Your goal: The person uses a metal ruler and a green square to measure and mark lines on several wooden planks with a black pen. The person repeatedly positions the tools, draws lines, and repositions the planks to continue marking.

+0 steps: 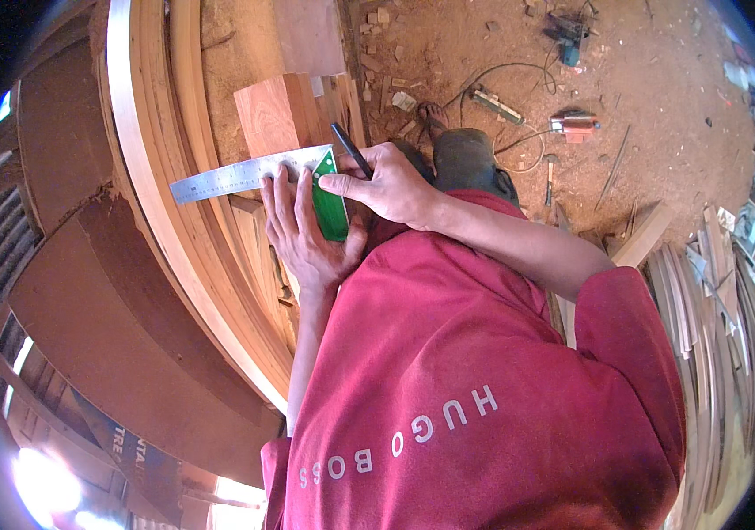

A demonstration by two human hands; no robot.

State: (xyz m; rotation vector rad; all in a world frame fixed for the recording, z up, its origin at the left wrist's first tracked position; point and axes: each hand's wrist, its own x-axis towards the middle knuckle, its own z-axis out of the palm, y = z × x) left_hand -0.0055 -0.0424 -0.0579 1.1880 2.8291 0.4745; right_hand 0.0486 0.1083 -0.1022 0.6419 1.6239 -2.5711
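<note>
The square (258, 173) lies at twelve o'clock of the left hand (302, 231), whose flat, spread fingers press it to the plank (273, 113), while the right hand (386, 184) apparently pinches a pencil (351, 148).

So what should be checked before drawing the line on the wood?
1. Square lies flat on the wood: ok, the metal blade rests across it.
2. Left hand presses the square down: ok, fingers spread over the green handle.
3. Right hand grips the pencil: ok.
4. Pencil tip touches the blade edge: cannot tell, too small.
5. Handle snug against the wood's side: cannot tell, hands hide it.
</note>
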